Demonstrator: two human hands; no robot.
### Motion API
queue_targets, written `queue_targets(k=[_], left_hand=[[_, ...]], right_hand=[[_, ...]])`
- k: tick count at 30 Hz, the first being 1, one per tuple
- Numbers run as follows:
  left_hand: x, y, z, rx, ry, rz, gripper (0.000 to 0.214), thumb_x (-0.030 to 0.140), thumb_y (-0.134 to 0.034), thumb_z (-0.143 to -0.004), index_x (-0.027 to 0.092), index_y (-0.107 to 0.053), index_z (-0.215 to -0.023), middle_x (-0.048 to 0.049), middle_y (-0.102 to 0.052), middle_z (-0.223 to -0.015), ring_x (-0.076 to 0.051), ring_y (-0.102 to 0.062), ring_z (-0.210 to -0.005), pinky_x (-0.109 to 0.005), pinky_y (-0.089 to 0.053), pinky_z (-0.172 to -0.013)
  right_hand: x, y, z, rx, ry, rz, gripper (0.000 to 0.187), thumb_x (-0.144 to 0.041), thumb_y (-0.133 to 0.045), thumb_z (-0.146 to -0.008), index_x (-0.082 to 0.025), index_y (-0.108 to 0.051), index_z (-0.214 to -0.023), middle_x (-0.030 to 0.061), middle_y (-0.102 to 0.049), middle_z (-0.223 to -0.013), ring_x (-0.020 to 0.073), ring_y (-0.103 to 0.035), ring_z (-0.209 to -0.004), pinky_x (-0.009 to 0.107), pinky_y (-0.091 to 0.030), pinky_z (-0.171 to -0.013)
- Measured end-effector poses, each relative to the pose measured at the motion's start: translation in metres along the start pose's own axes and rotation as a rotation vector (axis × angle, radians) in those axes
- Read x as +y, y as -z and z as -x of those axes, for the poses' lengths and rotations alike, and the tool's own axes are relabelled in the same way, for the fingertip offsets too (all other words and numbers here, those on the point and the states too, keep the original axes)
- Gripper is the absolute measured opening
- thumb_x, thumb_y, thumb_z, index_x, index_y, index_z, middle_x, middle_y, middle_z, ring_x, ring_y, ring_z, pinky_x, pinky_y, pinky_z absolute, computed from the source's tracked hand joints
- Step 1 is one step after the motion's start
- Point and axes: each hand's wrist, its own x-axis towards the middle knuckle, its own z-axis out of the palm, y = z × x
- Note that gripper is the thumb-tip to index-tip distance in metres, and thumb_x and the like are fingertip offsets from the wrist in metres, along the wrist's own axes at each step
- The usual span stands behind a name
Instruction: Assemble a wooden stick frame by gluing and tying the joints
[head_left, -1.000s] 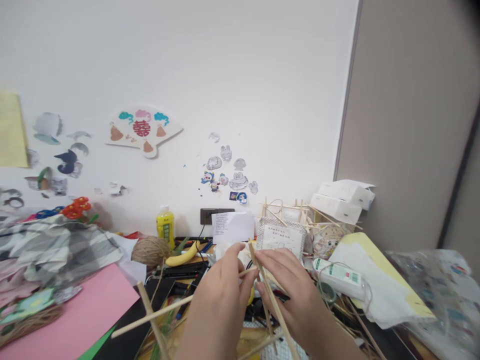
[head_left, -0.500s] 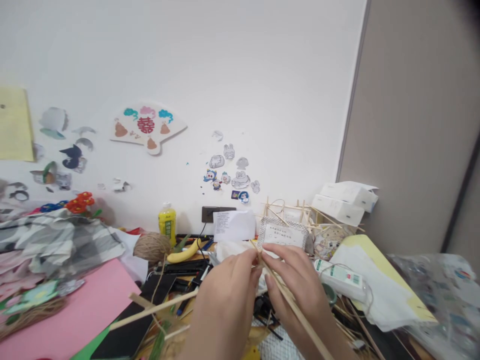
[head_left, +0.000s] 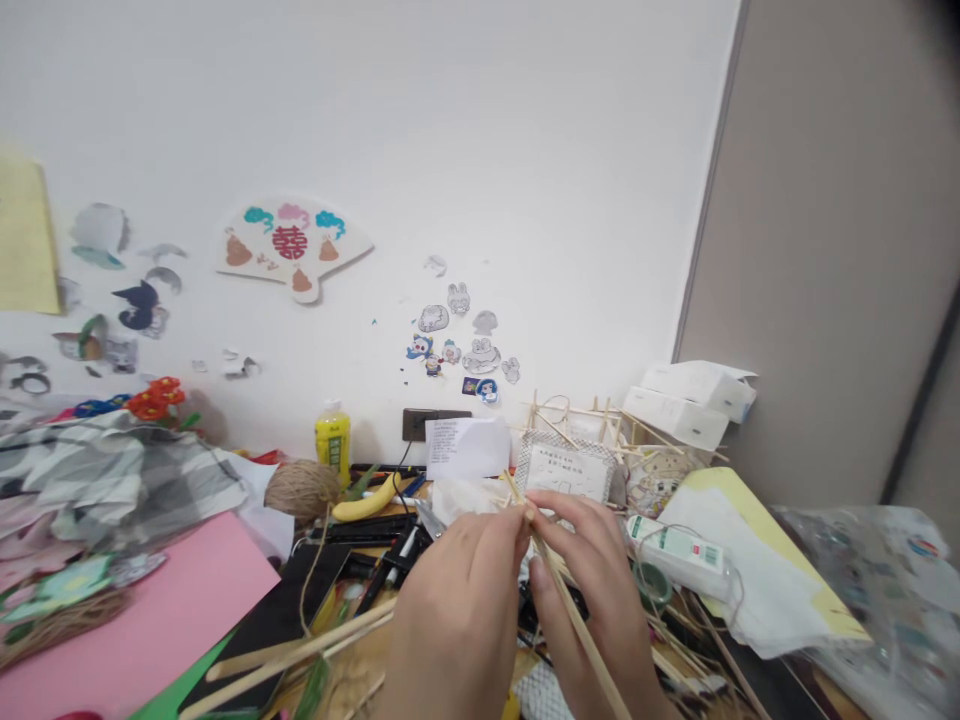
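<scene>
Both my hands meet over the middle of the cluttered table, fingertips close together. My left hand [head_left: 457,590] is closed, its fingers pinched at the joint of some thin wooden sticks. Pale wooden sticks [head_left: 292,655] jut out to the lower left from behind this hand. My right hand [head_left: 600,570] grips a long wooden stick [head_left: 581,630], which slants from the fingertips down towards me. A short stick end [head_left: 512,487] pokes up beyond the fingertips. How the sticks join is hidden by my fingers.
A ball of twine [head_left: 302,490], a toy banana [head_left: 367,500] and a yellow bottle [head_left: 333,440] stand behind on the left. Pink paper [head_left: 195,590] lies left. At the right are a white-and-green pack [head_left: 679,555] and a wooden-stick frame [head_left: 570,415]. A wall rises behind.
The sticks left of my left hand have swung from crossing to nearly parallel, pointing lower left. My fingertips have shifted slightly right. The view has moved a little.
</scene>
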Motion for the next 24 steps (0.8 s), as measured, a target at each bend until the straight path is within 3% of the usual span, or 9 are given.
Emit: queue_targets(k=[11, 24], left_hand=[[-0.001, 0.002, 0.0, -0.052, 0.046, 0.059, 0.019, 0.011, -0.041, -0.087, 0.018, -0.052, -0.101, -0.0032, -0.067, -0.079, -0.015, -0.063, -0.068, -0.025, -0.05, -0.061], [-0.007, 0.004, 0.001, -0.084, 0.079, 0.092, 0.023, 0.013, -0.046, -0.085, 0.023, -0.05, -0.105, -0.0004, -0.067, -0.088, -0.013, -0.064, -0.076, -0.023, -0.051, -0.069]], right_hand=[[0.008, -0.003, 0.002, 0.0, 0.015, -0.106, 0.039, 0.001, -0.045, -0.079, -0.012, -0.053, -0.115, 0.0119, -0.054, -0.111, 0.0218, -0.047, -0.108, 0.038, -0.041, -0.089], [0.009, -0.01, 0.008, 0.025, -0.019, -0.074, 0.04, -0.003, -0.045, -0.08, -0.015, -0.052, -0.117, 0.0123, -0.057, -0.109, 0.0228, -0.052, -0.105, 0.04, -0.047, -0.086]])
